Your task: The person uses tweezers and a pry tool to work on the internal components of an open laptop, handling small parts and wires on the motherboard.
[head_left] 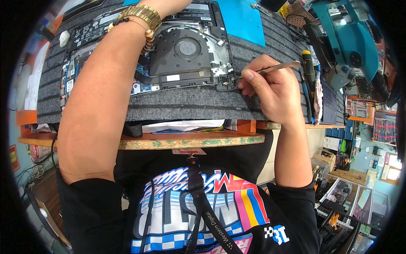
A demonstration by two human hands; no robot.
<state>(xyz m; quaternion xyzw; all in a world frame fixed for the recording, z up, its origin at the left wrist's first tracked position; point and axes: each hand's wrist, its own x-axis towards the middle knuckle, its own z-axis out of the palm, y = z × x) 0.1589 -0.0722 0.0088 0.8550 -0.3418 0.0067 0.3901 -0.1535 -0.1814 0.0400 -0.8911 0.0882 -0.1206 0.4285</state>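
Observation:
An opened laptop base (223, 55) lies on the grey ribbed mat, its inside showing. A round black cooling fan (186, 46) sits in it, with blue circuit board to the left and a dark battery (194, 12) along the far side. My right hand (272, 86) is closed round metal tweezers (279, 67), fingertips beside the laptop's near right corner. The tweezers' tips are hard to make out there. My left arm reaches across the laptop's left part, and my left hand (167, 5) is at the top edge of the view, its fingers out of sight.
A blue sheet (243, 23) lies beyond the laptop. Right of my right hand are a yellow-and-black screwdriver (308, 72) and a crumpled white wrapper (318, 101). A teal microscope-like stand (351, 40) rises at the far right. The worn wooden table edge (190, 143) runs in front of me.

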